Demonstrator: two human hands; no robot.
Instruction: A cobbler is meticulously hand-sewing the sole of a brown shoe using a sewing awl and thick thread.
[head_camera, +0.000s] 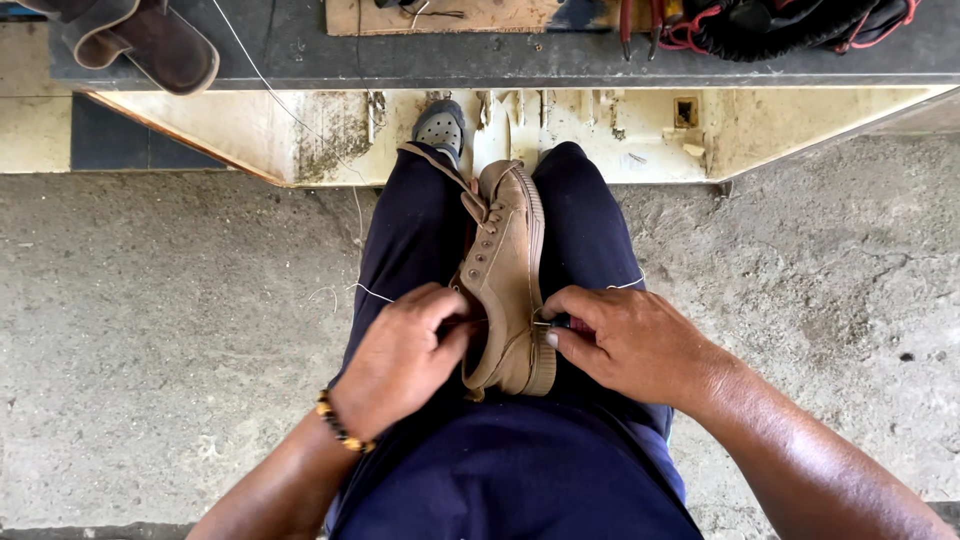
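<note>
A tan canvas sneaker (505, 270) lies on its side between my knees, on my dark blue trousers (500, 470), toe pointing away from me. My left hand (400, 355) presses against the shoe's upper near the heel, fingers curled on it. My right hand (625, 345) pinches a small metal tool (543, 323) at the sole's edge near the heel. A thin white thread (372, 292) runs from the shoe area over my left thigh.
A dark low workbench (500, 60) stands ahead, with a wooden board (440, 15), red-handled pliers (640, 20) and a black bag (790, 25) on it. Brown shoes (150, 40) sit at its left end. My grey clog (441, 127) rests below. Rough concrete floor (160, 320) lies on both sides.
</note>
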